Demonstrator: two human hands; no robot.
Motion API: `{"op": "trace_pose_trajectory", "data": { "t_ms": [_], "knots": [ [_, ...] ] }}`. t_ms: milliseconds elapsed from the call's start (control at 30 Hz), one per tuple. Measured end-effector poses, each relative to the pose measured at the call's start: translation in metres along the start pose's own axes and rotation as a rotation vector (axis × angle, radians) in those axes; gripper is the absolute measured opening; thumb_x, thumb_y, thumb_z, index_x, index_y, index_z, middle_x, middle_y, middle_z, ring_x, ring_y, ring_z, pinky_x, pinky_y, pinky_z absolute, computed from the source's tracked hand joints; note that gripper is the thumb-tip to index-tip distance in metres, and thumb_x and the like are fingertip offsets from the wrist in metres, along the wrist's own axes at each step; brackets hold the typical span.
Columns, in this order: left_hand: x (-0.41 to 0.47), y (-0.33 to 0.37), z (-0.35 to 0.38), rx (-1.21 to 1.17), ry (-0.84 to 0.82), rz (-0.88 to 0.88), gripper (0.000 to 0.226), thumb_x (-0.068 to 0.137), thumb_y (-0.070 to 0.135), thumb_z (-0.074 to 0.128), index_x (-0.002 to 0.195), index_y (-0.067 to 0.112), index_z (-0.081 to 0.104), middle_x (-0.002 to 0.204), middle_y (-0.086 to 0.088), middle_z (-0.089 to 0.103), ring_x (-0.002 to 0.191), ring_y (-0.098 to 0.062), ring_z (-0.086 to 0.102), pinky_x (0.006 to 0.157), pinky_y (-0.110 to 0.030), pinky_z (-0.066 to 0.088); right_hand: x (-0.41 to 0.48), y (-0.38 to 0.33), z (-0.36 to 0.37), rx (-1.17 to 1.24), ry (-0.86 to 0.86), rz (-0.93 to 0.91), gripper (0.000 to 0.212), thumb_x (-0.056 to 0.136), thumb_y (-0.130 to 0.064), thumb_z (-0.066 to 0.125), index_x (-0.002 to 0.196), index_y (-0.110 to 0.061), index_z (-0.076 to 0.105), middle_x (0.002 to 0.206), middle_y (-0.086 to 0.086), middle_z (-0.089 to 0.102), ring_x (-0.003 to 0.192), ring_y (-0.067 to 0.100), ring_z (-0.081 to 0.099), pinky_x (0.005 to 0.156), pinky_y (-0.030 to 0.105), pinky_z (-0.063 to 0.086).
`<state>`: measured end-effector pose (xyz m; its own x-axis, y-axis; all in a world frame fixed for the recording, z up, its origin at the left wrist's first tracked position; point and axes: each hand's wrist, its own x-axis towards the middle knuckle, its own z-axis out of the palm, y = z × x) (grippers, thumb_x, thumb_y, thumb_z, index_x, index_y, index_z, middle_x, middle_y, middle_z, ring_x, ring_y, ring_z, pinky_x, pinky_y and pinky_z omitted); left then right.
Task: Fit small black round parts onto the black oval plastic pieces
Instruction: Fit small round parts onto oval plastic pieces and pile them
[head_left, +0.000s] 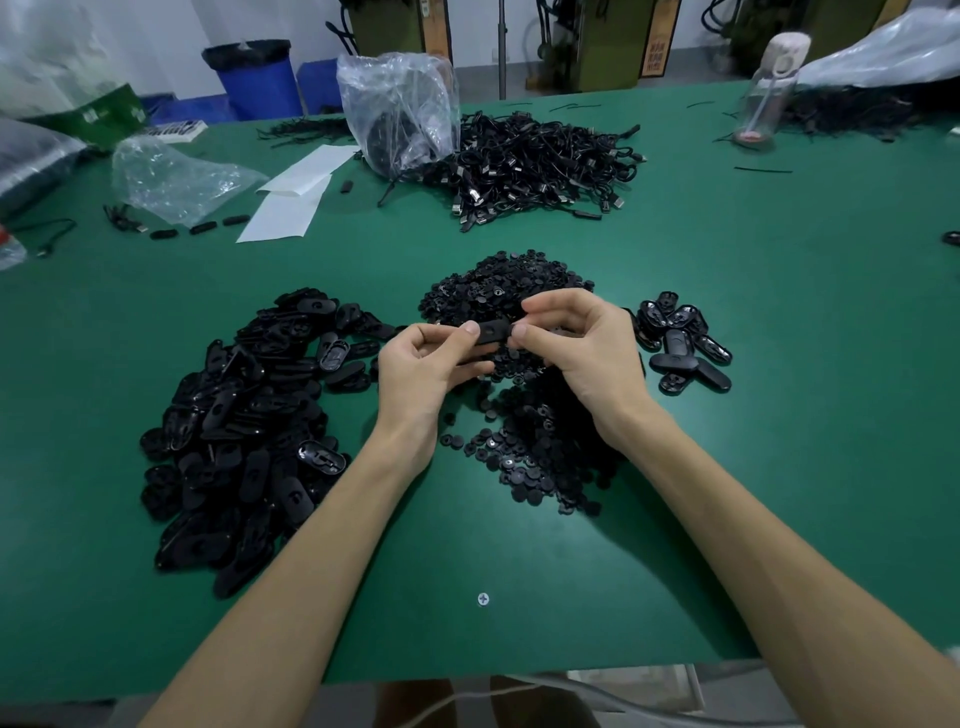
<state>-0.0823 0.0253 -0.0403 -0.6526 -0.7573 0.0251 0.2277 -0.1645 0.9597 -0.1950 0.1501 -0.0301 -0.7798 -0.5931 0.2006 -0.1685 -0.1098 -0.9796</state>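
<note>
My left hand (423, 364) and my right hand (576, 343) hold one black oval plastic piece (491, 332) between them, above the middle of the green table (805, 364). Both thumbs press on its top and the fingers curl under it. Whether a round part sits under my right thumb I cannot tell. A heap of small black round parts (524, 441) lies beneath and behind the hands. A big pile of black oval pieces (244, 431) lies to the left. A small group of oval pieces (680, 345) lies to the right.
A mound of black cables (530, 166) and a clear plastic bag (400, 109) sit at the back centre. White paper sheets (296, 192) and another clear bag (171, 176) lie back left. A bottle (769, 88) stands back right. A screw head (483, 599) marks the table near its front edge.
</note>
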Motion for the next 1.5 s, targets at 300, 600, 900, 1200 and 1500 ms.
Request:
{"op": "trace_pose_trajectory", "data": {
  "t_ms": [300,600,900,1200,1500],
  "knots": [
    [0.000,-0.001,0.000,0.026,-0.032,0.000,0.016,0.093,0.011,0.077,0.097,-0.002,0.068,0.098,-0.021,0.078,0.094,-0.032,0.078,0.073,-0.029,0.062,-0.002,-0.002,0.001,-0.055,0.051,0.037,0.026,0.080,-0.011,0.086,0.098,-0.011,0.067,0.081,0.002,0.079,0.079,0.017,0.077,0.084,0.036,0.061],
    [-0.001,-0.004,0.000,0.127,-0.085,0.087,0.016,0.092,0.007,0.077,0.096,-0.004,0.067,0.095,-0.021,0.077,0.091,-0.031,0.078,0.071,-0.031,0.063,-0.006,-0.005,0.003,-0.270,0.063,-0.039,0.024,0.080,-0.017,0.085,0.090,-0.018,0.064,0.079,-0.006,0.077,0.076,0.005,0.073,0.074,0.023,0.057],
    [-0.001,-0.009,0.001,0.290,-0.061,0.242,0.013,0.091,0.009,0.079,0.090,0.005,0.067,0.091,-0.013,0.077,0.087,-0.029,0.077,0.072,-0.038,0.064,-0.008,-0.006,0.005,-0.403,0.072,-0.124,0.019,0.084,-0.014,0.081,0.087,-0.019,0.063,0.078,-0.006,0.071,0.071,0.004,0.067,0.067,0.016,0.052],
    [-0.003,-0.010,0.002,0.334,-0.070,0.259,0.013,0.092,0.009,0.078,0.091,0.005,0.066,0.092,-0.011,0.077,0.088,-0.025,0.077,0.070,-0.035,0.064,-0.009,-0.005,0.007,-0.436,0.074,-0.163,0.018,0.085,-0.011,0.080,0.087,-0.018,0.064,0.078,-0.007,0.071,0.074,0.008,0.068,0.073,0.028,0.057],
    [-0.003,-0.008,0.002,0.304,-0.107,0.223,0.016,0.090,0.006,0.079,0.097,0.000,0.066,0.094,-0.009,0.077,0.085,-0.024,0.078,0.077,-0.033,0.063,-0.011,-0.003,0.010,-0.504,0.118,-0.278,0.020,0.088,-0.010,0.077,0.084,-0.021,0.062,0.077,-0.013,0.066,0.075,0.005,0.064,0.069,0.025,0.053]
  ]
}}
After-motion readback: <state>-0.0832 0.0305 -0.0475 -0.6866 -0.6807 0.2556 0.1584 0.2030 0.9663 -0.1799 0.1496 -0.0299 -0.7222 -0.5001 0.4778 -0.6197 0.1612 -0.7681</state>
